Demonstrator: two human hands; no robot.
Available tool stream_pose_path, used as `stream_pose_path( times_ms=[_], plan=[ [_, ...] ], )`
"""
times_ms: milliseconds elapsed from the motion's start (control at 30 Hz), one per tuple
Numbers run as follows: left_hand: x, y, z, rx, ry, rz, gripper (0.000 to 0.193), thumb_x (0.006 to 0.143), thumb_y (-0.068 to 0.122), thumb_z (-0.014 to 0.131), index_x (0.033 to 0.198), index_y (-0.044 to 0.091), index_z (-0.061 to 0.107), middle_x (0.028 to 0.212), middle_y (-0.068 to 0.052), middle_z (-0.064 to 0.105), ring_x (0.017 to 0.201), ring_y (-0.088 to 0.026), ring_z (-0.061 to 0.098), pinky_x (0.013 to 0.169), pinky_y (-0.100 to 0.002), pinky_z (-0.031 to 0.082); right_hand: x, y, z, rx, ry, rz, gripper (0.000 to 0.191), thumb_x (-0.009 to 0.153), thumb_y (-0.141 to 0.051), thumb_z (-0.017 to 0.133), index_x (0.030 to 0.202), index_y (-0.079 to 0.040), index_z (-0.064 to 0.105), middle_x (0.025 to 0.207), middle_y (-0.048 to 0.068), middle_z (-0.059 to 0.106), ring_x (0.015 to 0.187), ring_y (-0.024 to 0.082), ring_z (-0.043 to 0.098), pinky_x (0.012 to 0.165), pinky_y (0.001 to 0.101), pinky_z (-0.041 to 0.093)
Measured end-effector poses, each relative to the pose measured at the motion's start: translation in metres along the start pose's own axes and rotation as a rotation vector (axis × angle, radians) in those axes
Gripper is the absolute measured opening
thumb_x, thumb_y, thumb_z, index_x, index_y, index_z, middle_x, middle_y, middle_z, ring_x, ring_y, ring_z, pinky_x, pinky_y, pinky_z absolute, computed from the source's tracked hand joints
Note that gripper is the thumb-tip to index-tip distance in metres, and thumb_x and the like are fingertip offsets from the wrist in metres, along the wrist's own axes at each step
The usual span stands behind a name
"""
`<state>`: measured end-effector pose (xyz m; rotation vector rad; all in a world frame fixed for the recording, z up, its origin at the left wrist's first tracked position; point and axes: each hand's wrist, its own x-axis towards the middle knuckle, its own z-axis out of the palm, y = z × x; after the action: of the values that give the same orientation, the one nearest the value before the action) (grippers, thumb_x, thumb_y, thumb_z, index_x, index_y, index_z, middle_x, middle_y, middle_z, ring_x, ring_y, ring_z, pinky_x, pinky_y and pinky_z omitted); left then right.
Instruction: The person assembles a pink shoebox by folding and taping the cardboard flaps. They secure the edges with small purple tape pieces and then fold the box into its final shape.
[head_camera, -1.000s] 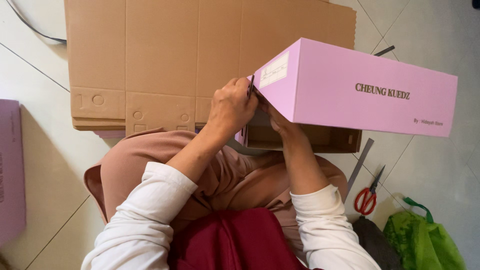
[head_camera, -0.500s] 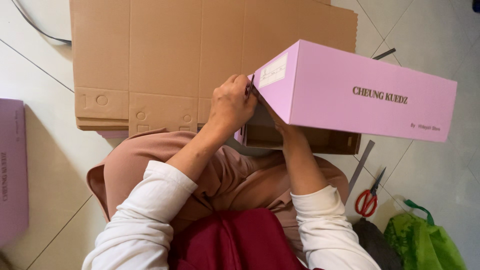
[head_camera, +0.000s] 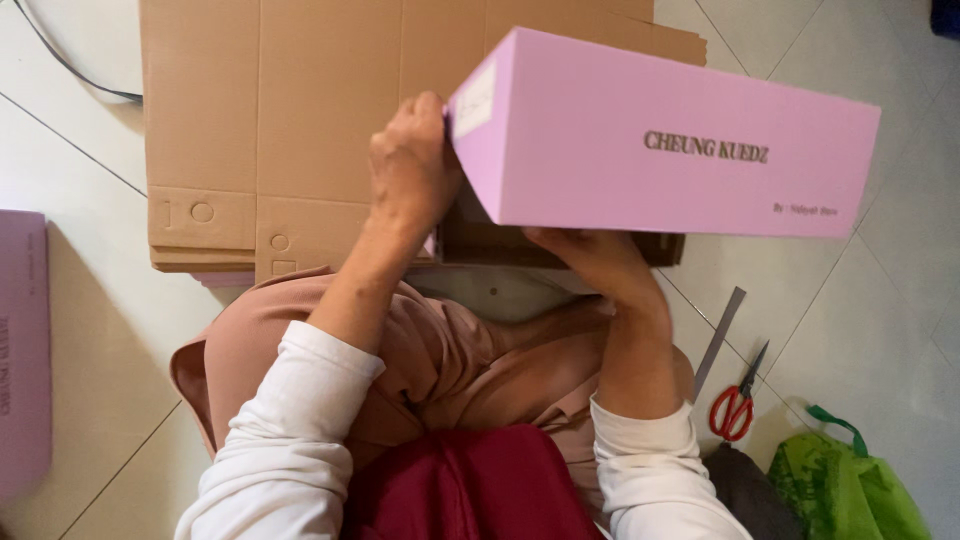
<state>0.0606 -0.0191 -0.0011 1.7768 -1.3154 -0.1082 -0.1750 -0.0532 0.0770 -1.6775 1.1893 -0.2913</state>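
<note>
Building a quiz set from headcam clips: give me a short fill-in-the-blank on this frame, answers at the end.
1. The left hand presses on the short end of a long box whose colour is ____.
2. The right hand supports that box from ____.
3. On the floor tiles to the person's right lie scissors with handles coloured ____.
4. Flat on the floor behind the box lies a stack of brown ____ sheets.

Missing words: pink; below; red; cardboard
</note>
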Motion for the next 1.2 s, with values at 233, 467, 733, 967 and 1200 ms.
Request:
stream_pose_path(
  times_ms=[233, 467, 733, 967, 1200],
  plan=[
    [0.013, -0.018, -0.017, 0.052, 0.078, -0.146, 0.028, 0.089, -0.003, 0.063, 0.116, 0.002, 0.061, 0.11, -0.019, 0.069, 0.095, -0.042, 0.067, 0.081, -0.05, 0.054, -0.025, 0.005, -0.098, -0.089, 0.302, 0.009, 0.026, 0.108, -0.015, 0.068, 0.13, -0.004, 0.075, 0.123, 0.015, 0.074, 0.109, 0.013, 0.062, 0.099, 0.0283, 0.051],
    [0.006, -0.015, -0.015, -0.073, 0.078, -0.12, 0.06, 0.078, -0.016, 0.055, 0.133, 0.005, 0.061, 0.127, -0.016, 0.067, 0.113, -0.039, 0.065, 0.097, -0.047, 0.052, -0.006, 0.025, -0.106, -0.124, 0.755, -0.418, 0.104, 0.084, -0.051, 0.092, 0.162, -0.026, 0.028, 0.171, 0.017, 0.022, 0.155, 0.036, 0.033, 0.121, 0.0542, 0.038],
    [0.008, -0.007, -0.014, -0.357, 0.077, -0.25, 0.059, 0.083, -0.009, 0.061, 0.14, 0.003, 0.055, 0.124, -0.016, 0.072, 0.1, -0.024, 0.075, 0.087, -0.033, 0.06, 0.023, 0.028, -0.119, -0.102, 0.685, -0.705, 0.05, 0.108, -0.046, 0.062, 0.144, -0.012, 0.064, 0.168, 0.009, 0.034, 0.16, 0.03, 0.037, 0.132, 0.0461, 0.037],
    [0.014, -0.004, -0.025, -0.456, -0.018, -0.436, 0.053, 0.092, 0.006, 0.067, 0.143, 0.004, 0.054, 0.113, -0.013, 0.075, 0.089, -0.019, 0.076, 0.079, -0.031, 0.061, -0.015, 0.029, -0.12, -0.048, 0.637, -0.604, 0.018, 0.114, -0.016, 0.075, 0.121, -0.002, 0.067, 0.152, 0.011, 0.04, 0.141, 0.024, 0.048, 0.123, 0.0419, 0.04],
    [0.012, -0.016, -0.021, -0.534, -0.072, -0.435, 0.047, 0.095, 0.009, 0.067, 0.142, 0.005, 0.06, 0.117, -0.012, 0.077, 0.101, -0.017, 0.074, 0.087, -0.03, 0.061, -0.027, 0.02, -0.115, 0.018, 0.325, -0.092, 0.116, 0.076, 0.007, 0.08, 0.162, -0.021, 0.009, 0.168, 0.014, 0.019, 0.144, 0.036, 0.045, 0.099, 0.0455, 0.054]
  ],
)
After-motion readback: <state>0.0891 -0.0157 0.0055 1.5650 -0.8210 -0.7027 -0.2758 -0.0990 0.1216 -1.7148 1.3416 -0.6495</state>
